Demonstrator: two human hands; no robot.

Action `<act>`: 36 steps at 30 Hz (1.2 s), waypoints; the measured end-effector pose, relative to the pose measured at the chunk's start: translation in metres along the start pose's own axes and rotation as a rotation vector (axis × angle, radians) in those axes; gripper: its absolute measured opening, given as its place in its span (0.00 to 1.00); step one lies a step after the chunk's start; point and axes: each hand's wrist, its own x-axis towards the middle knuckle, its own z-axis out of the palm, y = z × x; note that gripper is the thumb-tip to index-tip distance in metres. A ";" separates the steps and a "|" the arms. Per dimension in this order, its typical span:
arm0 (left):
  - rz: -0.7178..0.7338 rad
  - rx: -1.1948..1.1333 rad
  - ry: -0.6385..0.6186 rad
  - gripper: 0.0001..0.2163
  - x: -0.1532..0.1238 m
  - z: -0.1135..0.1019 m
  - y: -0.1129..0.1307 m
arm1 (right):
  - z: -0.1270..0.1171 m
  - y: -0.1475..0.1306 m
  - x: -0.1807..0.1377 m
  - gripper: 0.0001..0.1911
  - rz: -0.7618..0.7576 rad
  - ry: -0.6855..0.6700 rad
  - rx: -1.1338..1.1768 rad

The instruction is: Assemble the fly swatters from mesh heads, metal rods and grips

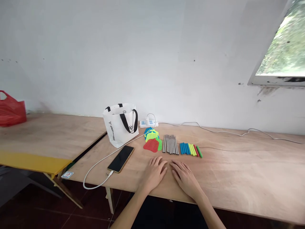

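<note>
My left hand (156,171) lies palm down on the wooden table, fingers stretched out and holding nothing. Beside it, my right hand (184,174) rests flat in the same way, also empty. Beyond my hands is a row of thin metal rods (170,144), laid side by side. To their right are several short coloured sticks (190,149), in blue, yellow, red and green. Left of the rods, perforated plastic pieces that look like fly swatter heads overlap in a pile, with a red one (151,145) in front and a yellow one (152,135) behind it.
A black-screened phone (121,159) lies at left on the table (238,171), with a white charging cable (91,170) looping over the front edge. Behind it stands a white tote bag (120,127). A power strip (149,123) sits by the wall. A red plastic bag (11,111) is far left.
</note>
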 end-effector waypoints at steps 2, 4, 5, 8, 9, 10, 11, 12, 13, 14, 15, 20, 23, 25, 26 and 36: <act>0.002 0.007 0.001 0.14 0.000 0.000 0.000 | 0.000 0.000 0.000 0.20 0.005 -0.004 0.004; 0.006 0.011 0.006 0.14 0.000 0.001 0.000 | 0.000 0.000 0.000 0.20 0.005 0.001 0.006; 0.007 0.011 0.008 0.14 -0.001 0.001 0.000 | 0.000 0.000 -0.001 0.20 0.004 0.007 0.006; 0.007 0.011 0.011 0.14 -0.001 0.002 -0.001 | 0.003 0.002 -0.001 0.20 0.003 0.016 0.009; 0.006 0.011 0.010 0.14 -0.001 0.002 0.000 | 0.004 0.003 -0.002 0.20 0.005 0.017 0.011; 0.005 0.013 0.008 0.14 -0.001 0.002 0.000 | 0.005 0.004 -0.002 0.20 0.006 0.017 0.015; 0.004 0.014 0.005 0.14 -0.001 0.001 0.001 | 0.007 0.005 -0.002 0.20 0.008 0.017 0.018; 0.002 0.015 0.004 0.14 -0.001 0.001 0.001 | 0.008 0.006 -0.003 0.20 0.010 0.016 0.021; 0.000 0.015 0.003 0.14 -0.001 0.000 0.002 | 0.009 0.006 -0.003 0.20 0.013 0.016 0.023; -0.002 0.014 0.002 0.14 -0.001 -0.001 0.003 | 0.010 0.007 -0.003 0.20 0.014 0.013 0.023; -0.003 0.012 0.001 0.14 -0.001 -0.001 0.003 | 0.010 0.007 -0.003 0.20 0.015 0.009 0.023; -0.014 0.006 -0.002 0.14 -0.001 -0.001 0.003 | 0.010 0.007 -0.003 0.20 0.024 -0.011 0.024; -0.010 0.007 -0.002 0.14 -0.001 0.001 0.002 | 0.010 0.007 -0.003 0.20 0.029 -0.014 0.037; -0.001 0.011 -0.005 0.14 -0.001 0.001 0.001 | 0.008 0.005 -0.002 0.20 0.035 -0.013 0.044; 0.001 0.013 -0.007 0.14 -0.001 0.001 0.001 | 0.006 0.004 -0.002 0.20 0.036 -0.011 0.046; 0.005 -0.010 0.008 0.13 0.001 0.001 -0.002 | -0.006 -0.005 0.001 0.20 0.034 -0.039 0.037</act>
